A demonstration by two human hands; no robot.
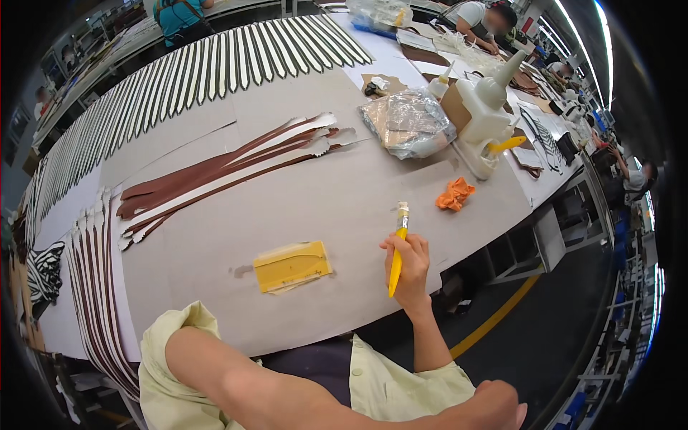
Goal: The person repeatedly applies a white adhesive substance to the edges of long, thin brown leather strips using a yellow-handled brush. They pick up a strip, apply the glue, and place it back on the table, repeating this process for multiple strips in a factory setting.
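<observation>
My right hand grips a yellow-handled brush, its pale, glue-crusted bristles pointing away from me above the table. Low in the picture, my left forearm crosses my body; my left hand is bent at the lower right, with most of its fingers hidden. A yellow card or pad with taped edges lies flat, left of the brush. Brown and white strips with scalloped ends lie in a loose bundle beyond it. Right of the brush sits a crumpled orange cloth or glove.
Black-edged pale strips lie in a long row at the back. More brown strips hang over the left front edge. A plastic-wrapped packet, a white squeeze bottle and a glue container with a yellow brush stand back right. Several people work beyond.
</observation>
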